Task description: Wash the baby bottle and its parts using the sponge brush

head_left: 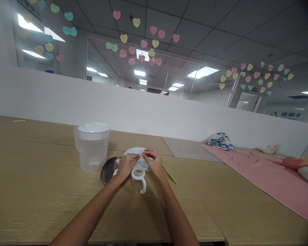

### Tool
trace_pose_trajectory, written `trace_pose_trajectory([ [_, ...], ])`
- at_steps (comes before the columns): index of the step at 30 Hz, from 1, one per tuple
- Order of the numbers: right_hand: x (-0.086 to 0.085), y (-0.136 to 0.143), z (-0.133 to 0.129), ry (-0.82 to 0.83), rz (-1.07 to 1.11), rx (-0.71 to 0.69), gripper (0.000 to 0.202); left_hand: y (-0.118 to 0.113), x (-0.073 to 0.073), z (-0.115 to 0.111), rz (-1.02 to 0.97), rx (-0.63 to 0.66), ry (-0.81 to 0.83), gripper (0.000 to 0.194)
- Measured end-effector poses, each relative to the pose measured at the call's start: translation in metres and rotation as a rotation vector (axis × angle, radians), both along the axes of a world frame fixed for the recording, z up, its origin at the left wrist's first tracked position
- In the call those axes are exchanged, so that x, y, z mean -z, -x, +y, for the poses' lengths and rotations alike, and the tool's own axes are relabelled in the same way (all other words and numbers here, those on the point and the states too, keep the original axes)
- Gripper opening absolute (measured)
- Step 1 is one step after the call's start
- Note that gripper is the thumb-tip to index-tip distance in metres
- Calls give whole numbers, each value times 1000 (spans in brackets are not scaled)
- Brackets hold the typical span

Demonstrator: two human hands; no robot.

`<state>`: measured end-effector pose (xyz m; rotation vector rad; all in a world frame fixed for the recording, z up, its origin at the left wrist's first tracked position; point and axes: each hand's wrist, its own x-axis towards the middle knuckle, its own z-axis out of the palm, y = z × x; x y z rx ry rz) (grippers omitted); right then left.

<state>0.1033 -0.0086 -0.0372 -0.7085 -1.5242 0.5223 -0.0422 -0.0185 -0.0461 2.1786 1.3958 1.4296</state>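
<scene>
The left hand [128, 164] and the right hand [154, 164] are holding a small clear piece [141, 154] between them, above the middle of the worktop [53, 194]. The fingers of both are almost closing, only the tips pinching it from its two sides. Because this grip is seeming narrow, the piece could be slipping out if one hand is twisting more than the other, and then falling onto the pale plate [128, 150] or into the bottle [138, 177] with the white handle.

That bottle is standing with open mouth, between the plate and the near edge, and no hand is supporting it; a lowering wrist could be tipping it. The left forearm is passing close by the dark tray [105, 174], so a sideways move could be pushing this. The green stick [169, 174] is lying right of the plate, perhaps rolling if the right hand is brushing it.
</scene>
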Motion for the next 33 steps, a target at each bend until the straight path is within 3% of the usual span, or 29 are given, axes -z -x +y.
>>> trace_pose_trajectory([
  [5,-1,-5,2,43,-61,6,12,3,-4,-5,103,-54,-39,18],
  [9,-2,-6,0,-39,-157,55,9,9,-3,-4,167,-80,-84,16],
  [16,-5,1,-11,-227,-323,184,10,10,2,0,114,-95,-129,10],
  [23,-4,2,-13,-253,-354,289,9,3,-1,-5,65,-134,-94,13],
  [29,-2,1,-11,-277,-370,322,11,4,-1,-4,30,-67,-73,17],
  [33,2,1,-8,-307,-320,415,14,7,-1,-2,28,-30,-66,16],
])
